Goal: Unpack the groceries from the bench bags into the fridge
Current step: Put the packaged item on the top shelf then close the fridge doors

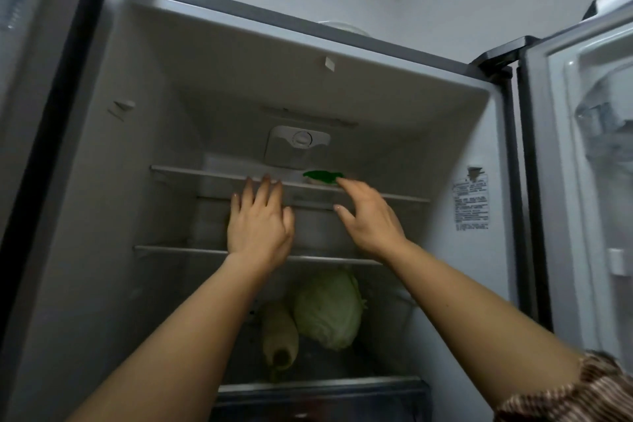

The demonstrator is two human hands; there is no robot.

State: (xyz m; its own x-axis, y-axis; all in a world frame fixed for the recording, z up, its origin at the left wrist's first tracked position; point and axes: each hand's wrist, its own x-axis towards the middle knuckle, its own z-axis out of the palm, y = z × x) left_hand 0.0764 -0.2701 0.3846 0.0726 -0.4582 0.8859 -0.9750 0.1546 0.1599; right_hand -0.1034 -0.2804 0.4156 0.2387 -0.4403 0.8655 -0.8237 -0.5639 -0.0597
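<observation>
Fridge (144, 86) open, both doors swung wide; view looks up into the upper compartment. Landmark: top shelf (205, 174).

Left hand (258, 221) raised in front of the top shelf, fingers spread and empty, fingertips at the shelf's front edge. Right hand (368, 216) just right of it, also loose and unclenched, gripping nothing; its fingertips reach the shelf edge right beside a green-topped item (323, 177). Cannot tell whether they touch it. That item sits on the top shelf, right of centre, below the control dial (302, 140).

Second shelf (178, 249) runs below the top shelf, behind both wrists. Beneath that: a cabbage (327, 308) and, touching its left side, a pale long vegetable (279, 336). Striped sleeve (582, 394) on the right arm.
</observation>
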